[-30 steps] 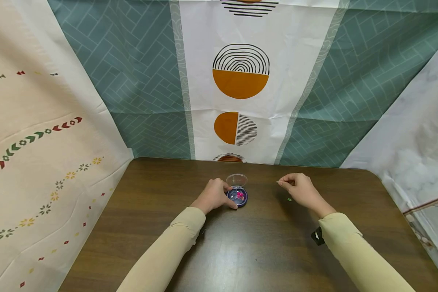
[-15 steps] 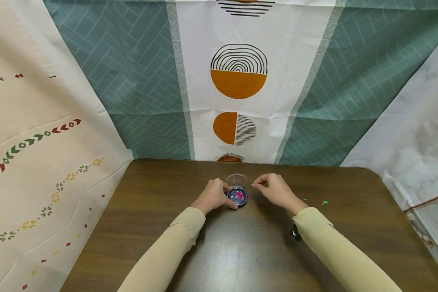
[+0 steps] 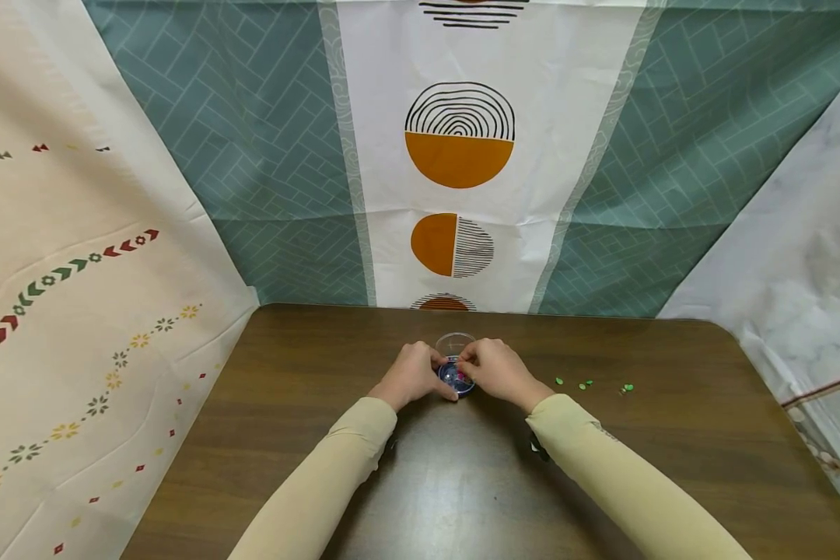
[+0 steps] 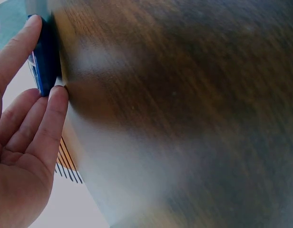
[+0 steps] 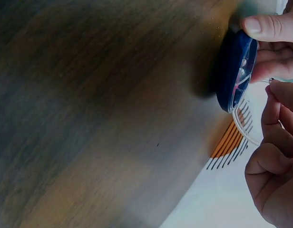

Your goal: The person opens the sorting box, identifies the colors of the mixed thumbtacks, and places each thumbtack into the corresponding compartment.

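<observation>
A round dark blue case (image 3: 453, 379) with a clear lid (image 3: 455, 341) tipped up at its far side lies on the table, with small pink and clear pieces inside. My left hand (image 3: 409, 377) grips its left side between thumb and fingers; the left wrist view shows the fingertips against the blue edge (image 4: 47, 59). Over the case's right part is my right hand (image 3: 502, 373), thumb and forefinger pinched. In the right wrist view that hand (image 5: 279, 128) pinches a tiny piece (image 5: 271, 81) beside the case (image 5: 229, 71); its shape is too small to tell.
Several small green pieces (image 3: 559, 381) lie on the brown table (image 3: 308, 467) to the right of my right hand. A patterned cloth (image 3: 460, 163) hangs behind the table's far edge, and pale cloths hang at both sides.
My right hand has moved left from the table's right part to above the case, pinching the tiny piece. More green pieces now show behind it. My left hand stays on the case.
</observation>
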### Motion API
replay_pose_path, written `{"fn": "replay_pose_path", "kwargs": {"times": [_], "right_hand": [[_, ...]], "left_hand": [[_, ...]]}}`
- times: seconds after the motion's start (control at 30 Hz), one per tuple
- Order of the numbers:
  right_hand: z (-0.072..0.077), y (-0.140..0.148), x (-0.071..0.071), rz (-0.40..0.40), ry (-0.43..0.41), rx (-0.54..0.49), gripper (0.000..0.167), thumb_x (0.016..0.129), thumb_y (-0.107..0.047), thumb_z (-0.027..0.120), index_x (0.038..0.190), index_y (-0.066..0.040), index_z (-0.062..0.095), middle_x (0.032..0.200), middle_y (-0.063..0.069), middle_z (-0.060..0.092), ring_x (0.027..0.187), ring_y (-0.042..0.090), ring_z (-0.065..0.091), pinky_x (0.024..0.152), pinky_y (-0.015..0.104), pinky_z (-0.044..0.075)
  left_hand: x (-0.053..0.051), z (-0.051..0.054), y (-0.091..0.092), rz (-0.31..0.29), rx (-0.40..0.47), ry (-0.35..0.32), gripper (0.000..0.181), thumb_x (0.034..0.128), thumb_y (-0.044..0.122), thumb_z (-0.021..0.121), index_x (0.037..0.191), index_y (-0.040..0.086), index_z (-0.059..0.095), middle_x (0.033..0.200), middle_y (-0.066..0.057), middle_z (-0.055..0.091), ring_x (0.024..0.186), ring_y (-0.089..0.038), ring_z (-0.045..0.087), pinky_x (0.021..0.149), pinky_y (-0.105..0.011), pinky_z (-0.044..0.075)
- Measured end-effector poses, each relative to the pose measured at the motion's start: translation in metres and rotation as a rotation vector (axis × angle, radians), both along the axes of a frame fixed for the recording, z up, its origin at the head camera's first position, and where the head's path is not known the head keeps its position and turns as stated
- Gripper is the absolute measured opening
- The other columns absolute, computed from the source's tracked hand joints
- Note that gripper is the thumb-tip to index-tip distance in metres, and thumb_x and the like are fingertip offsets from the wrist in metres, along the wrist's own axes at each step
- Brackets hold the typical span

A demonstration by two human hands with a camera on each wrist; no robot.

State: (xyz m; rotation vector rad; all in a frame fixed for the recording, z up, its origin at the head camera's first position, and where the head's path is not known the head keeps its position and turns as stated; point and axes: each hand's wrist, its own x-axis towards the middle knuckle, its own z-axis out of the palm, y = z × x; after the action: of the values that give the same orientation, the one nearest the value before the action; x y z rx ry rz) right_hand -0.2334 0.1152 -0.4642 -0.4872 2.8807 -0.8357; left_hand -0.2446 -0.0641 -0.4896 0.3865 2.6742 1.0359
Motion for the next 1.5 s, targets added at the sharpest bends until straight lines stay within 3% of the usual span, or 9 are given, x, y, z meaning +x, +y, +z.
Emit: {"fn": "replay_pose_path", "kwargs": {"times": [0.3,0.53,0.93,1.5], "right_hand": [[-0.005,-0.005,-0.003,0.007,-0.006,0.022,0.01,0.086,-0.023,0.067,0.088,-0.016,0.074,0.08,-0.007,0.068,0.065,0.007,0.056,0.058,0.022,0.048],[-0.008,-0.006,-0.005,0.013,0.001,0.067,0.011,0.087,-0.025,0.066,0.089,-0.018,0.074,0.08,-0.01,0.067,0.064,0.006,0.055,0.058,0.023,0.046],[-0.006,-0.009,-0.006,0.015,0.019,0.045,0.01,0.087,-0.021,0.066,0.088,-0.017,0.075,0.079,-0.008,0.068,0.058,0.007,0.052,0.051,0.023,0.042],[-0.006,-0.011,-0.005,0.019,0.038,0.029,0.009,0.086,-0.021,0.067,0.086,-0.017,0.075,0.08,-0.009,0.067,0.064,0.006,0.054,0.056,0.022,0.046]], "left_hand": [[0.001,0.0,0.002,-0.002,-0.011,-0.001,0.057,0.0507,0.037,0.091,0.099,0.011,0.074,0.095,0.002,0.072,0.085,-0.009,0.062,0.078,-0.026,0.053],[0.001,0.0,0.005,-0.036,-0.046,0.039,0.053,0.0519,0.037,0.091,0.095,0.012,0.074,0.09,0.003,0.072,0.08,-0.007,0.062,0.072,-0.023,0.053],[0.004,0.007,0.008,-0.048,-0.113,0.103,0.048,0.0541,0.037,0.09,0.093,0.013,0.075,0.087,0.004,0.072,0.078,-0.007,0.06,0.071,-0.024,0.052],[0.003,0.009,0.01,-0.002,-0.145,0.085,0.055,0.0494,0.035,0.092,0.094,0.01,0.071,0.084,0.0,0.069,0.073,-0.011,0.059,0.069,-0.026,0.051]]}}
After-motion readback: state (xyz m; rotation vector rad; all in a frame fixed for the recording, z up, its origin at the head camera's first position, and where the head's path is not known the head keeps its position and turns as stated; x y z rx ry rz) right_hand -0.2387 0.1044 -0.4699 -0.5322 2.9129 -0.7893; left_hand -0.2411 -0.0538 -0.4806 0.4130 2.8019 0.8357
